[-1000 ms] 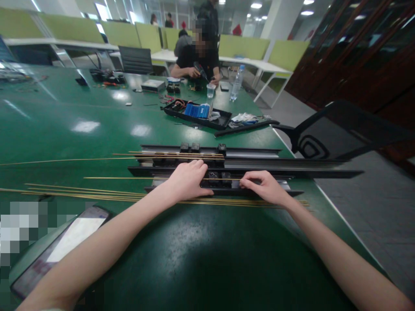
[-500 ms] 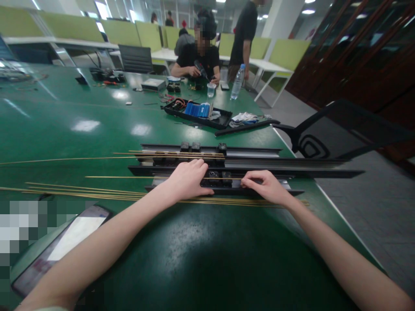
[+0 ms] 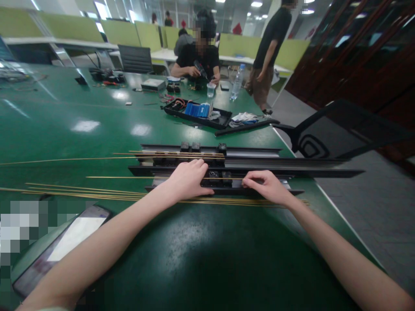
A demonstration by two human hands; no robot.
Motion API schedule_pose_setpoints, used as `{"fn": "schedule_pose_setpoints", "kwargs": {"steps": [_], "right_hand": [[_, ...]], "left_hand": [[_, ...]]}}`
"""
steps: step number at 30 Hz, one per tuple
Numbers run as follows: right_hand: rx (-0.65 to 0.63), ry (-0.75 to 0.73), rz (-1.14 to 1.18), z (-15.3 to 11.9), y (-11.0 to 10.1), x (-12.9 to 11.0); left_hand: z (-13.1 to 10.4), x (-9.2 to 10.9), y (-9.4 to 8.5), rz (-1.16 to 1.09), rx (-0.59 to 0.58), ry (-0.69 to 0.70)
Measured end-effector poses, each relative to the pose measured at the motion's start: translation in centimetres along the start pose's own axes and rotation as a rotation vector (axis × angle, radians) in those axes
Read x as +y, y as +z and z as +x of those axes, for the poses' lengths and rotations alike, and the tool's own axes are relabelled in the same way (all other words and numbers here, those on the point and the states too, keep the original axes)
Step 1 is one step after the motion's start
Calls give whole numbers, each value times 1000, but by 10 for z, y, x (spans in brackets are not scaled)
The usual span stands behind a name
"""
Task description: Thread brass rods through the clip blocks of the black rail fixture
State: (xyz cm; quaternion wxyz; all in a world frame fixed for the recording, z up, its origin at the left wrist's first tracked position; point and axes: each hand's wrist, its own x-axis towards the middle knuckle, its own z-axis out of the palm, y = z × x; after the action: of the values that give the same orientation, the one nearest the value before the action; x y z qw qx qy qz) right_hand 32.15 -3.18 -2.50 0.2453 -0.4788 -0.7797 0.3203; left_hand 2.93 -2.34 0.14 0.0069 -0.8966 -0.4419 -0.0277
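My right hand (image 3: 264, 185) pinches a thin brass rod (image 3: 113, 177) between thumb and fingertips near the rod's right end. The rod runs left along the front black channel (image 3: 181, 190), over two black blocks (image 3: 213, 178), and passes by my left hand (image 3: 189, 179). That hand straddles the front channel, thumb at the near wall and fingers bent over the far side; what lies under its palm is hidden. Behind it, more rods (image 3: 175, 154) cross black blocks in the other channels (image 3: 253, 151). Several loose rods (image 3: 97, 192) lie along the near side, partly under my forearm.
A phone (image 3: 78, 233) lies by my left forearm. Farther back are a black tray (image 3: 223, 123) with a blue item, gloves (image 3: 244, 119), a bottle (image 3: 237, 82) and a cup (image 3: 211, 90). A co-worker (image 3: 197, 60) holds a power drill. A chair (image 3: 340, 129) stands at right.
My right hand and the pinched rod have shifted very slightly right. My left hand stays in place. The standing person in the background has walked to the right.
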Motion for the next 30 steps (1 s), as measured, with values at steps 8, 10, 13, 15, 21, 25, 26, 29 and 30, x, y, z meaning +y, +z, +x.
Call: {"fn": "schedule_pose_setpoints", "kwargs": {"steps": [8, 10, 13, 15, 21, 25, 26, 29, 30], "right_hand": [[-13, 5, 2, -1, -1, 1], [-13, 7, 3, -1, -1, 1], [-13, 8, -2, -2, -2, 2], [-13, 7, -8, -3, -3, 3], [-9, 0, -18, -6, -5, 5], [-10, 4, -28, -7, -5, 5], [-9, 7, -33, -7, -5, 5], [0, 5, -42, -7, -5, 5], [4, 2, -44, -7, -5, 5]], "left_hand": [[1, -2, 3, 2, -1, 0], [1, -2, 3, 5, 1, 1], [0, -1, 1, 8, 6, 3], [0, -1, 0, 6, 6, 7], [0, -1, 1, -1, 17, 14], [0, -2, 2, -3, 16, 13], [0, -2, 2, -3, 15, 15], [0, -3, 3, -4, 18, 18], [0, -3, 3, -3, 20, 17]]}}
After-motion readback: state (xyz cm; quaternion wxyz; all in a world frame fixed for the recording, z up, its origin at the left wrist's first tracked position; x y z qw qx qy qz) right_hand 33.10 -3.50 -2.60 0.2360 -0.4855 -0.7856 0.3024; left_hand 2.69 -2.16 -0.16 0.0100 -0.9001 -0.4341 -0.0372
